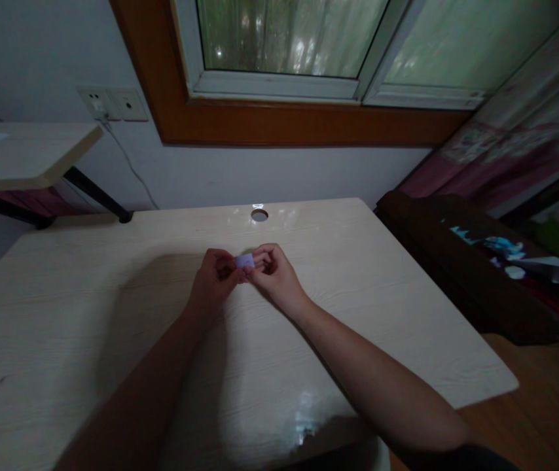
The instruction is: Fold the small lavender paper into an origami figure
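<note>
Between my two hands is a small piece of pale purple paper (245, 261), held over the desk (338, 275). My left hand (214, 278) pinches its left side with thumb and fingers. From the right, my right hand (273, 271) grips the other side, its thumb near the lower edge. The fingertips cover parts of the piece, and its folds are too small to make out. Both forearms reach in from the bottom of the view, and a shadow falls to the left.
A round hole (259, 215) is cut near the desk's back edge. On the left stands a raised shelf (29, 154) on black legs, below a wall socket (112, 104) with a white cable. A window (289, 39) is behind. Dark furniture (456, 261) with items stands right.
</note>
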Demonstrator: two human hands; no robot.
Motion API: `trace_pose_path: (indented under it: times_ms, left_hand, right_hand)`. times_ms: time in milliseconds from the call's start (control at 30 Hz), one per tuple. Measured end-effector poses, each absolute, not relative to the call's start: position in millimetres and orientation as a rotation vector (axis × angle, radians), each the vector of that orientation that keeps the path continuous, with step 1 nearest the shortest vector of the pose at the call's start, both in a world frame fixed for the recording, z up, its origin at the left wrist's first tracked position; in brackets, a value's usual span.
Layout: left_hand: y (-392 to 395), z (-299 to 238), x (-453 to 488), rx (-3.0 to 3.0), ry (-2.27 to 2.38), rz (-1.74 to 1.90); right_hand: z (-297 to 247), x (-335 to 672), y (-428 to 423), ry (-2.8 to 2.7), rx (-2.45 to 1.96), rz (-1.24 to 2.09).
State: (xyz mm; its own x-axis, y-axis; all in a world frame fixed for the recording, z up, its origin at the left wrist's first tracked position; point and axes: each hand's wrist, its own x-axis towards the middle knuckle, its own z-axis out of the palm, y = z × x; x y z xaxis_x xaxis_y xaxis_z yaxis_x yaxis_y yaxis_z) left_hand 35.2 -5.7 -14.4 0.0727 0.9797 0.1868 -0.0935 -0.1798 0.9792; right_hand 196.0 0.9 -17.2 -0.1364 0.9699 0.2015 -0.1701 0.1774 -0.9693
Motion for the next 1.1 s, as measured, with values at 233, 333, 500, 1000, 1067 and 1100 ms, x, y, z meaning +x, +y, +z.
trace_pose_path:
  times_ms: [233, 333, 500, 1000, 1067, 1100]
  left_hand:
    - [-6.9, -13.0, 36.7, 1.265, 0.964, 1.315]
    - [-7.2, -11.6, 37.2, 1.265, 0.951, 1.328]
    - [-6.8, -9.8, 37.4, 1.248, 0.922, 1.349]
    - [-6.9, -9.1, 36.7, 1.235, 0.92, 1.318]
    - [-7.3, -9.4, 37.3, 1.242, 0.919, 1.301]
    - [-7.7, -9.1, 37.6, 1.246, 0.919, 1.29]
  right_hand:
    - [-16.6, 196.4, 1.3, -1.281, -0.905, 1.234]
    - [-15.4, 196.2, 2.0, -1.235, -0.902, 1.241]
    - [-13.1, 196.6, 3.5, -1.172, -0.918, 1.248]
    - [-8.7, 198.8, 3.2, -1.114, -0.836, 1.339]
    - [-10.6, 198.2, 3.3, -1.154, -0.849, 1.343]
    - [-11.1, 198.0, 3.3, -1.168, -0.857, 1.337]
